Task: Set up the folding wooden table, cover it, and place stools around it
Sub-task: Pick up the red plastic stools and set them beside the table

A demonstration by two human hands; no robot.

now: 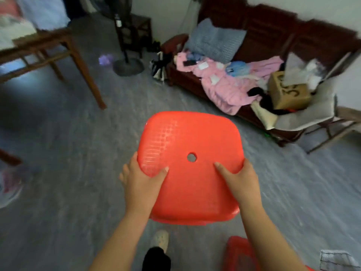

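Red plastic stool (192, 163) fills the middle of the head view, seen from above, its square seat with a round hole at the centre; the legs are hidden beneath the seat. Both hands grip it: the left hand (140, 184) clasps the seat's left edge and the right hand (240, 178) the right edge, each with the thumb lying on top and the fingers wrapped under the rim. The stool is over the grey floor (78, 173), well apart from the wooden table (39, 41) at the upper left. A second red stool (241, 253) shows at the bottom edge, near the person's shoe (161, 239). Along the far wall stands a dark wooden sofa (273, 36) heaped with pink clothes (224, 85), a grey-blue cushion (214, 40) and a cardboard box (287, 90); a fan base (129, 66) sits to its left.
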